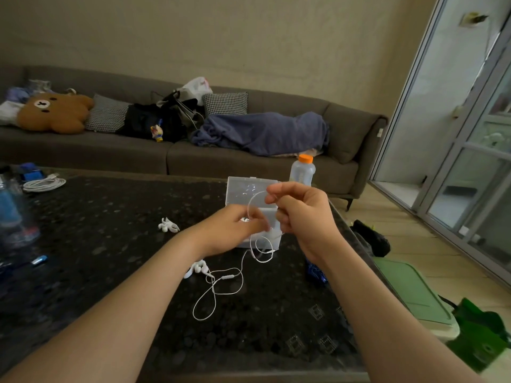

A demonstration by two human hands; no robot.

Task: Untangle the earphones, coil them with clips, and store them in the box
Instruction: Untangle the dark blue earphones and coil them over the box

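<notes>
Fingers (276, 189) of my left hand (232, 230) and right hand (301, 214) both pinch the earphone cord (228, 277); slack trails down toward me, clear box (246, 189) just behind them.

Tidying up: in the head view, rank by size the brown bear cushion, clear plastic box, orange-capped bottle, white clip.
Brown bear cushion and clear plastic box: alike
Orange-capped bottle
White clip

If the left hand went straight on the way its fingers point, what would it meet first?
Likely the right hand, close ahead on the same earphone cable; the clear box stands just beyond, depth unclear.
</notes>
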